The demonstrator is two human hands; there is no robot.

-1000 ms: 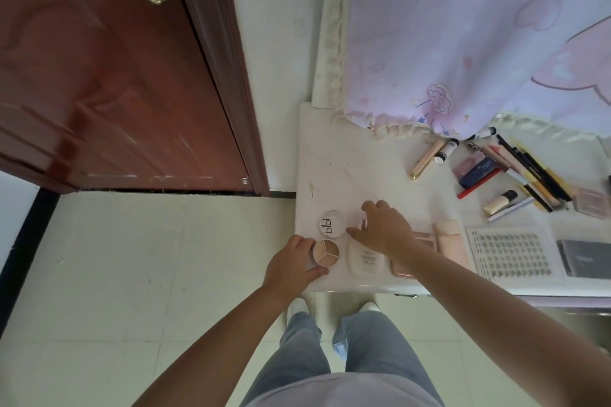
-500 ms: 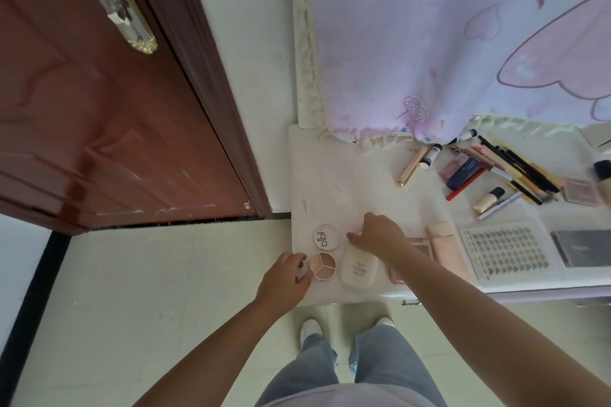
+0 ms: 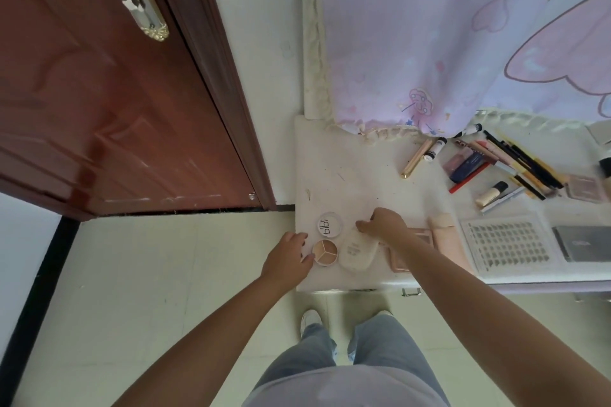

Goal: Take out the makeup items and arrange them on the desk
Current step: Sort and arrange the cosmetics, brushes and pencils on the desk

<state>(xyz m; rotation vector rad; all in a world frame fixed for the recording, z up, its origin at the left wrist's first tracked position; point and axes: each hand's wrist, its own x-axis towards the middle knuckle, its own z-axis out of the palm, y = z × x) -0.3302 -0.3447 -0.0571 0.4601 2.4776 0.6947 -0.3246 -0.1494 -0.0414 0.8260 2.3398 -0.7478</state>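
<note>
We were at the arranging step, lining compacts along the worktop [image 3: 347, 175] edge. Our left hand [image 3: 288, 259] touched the three-shade palette [image 3: 325, 252] with curled fingers; our right hand [image 3: 383, 223] pinched the oval white case [image 3: 357, 251] top. Next, likely nudging both straight.

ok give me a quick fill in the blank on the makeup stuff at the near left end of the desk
1. The round palette by the left hand is split into ____ colour sections.
2. The white round compact with black lettering lies on the ____ side of the palette.
3. The right hand rests on the top end of the cream ____.
4. The tray of false lashes lies to the ____ of the pink tube.

Missing words: three; far; bottle; right
</note>
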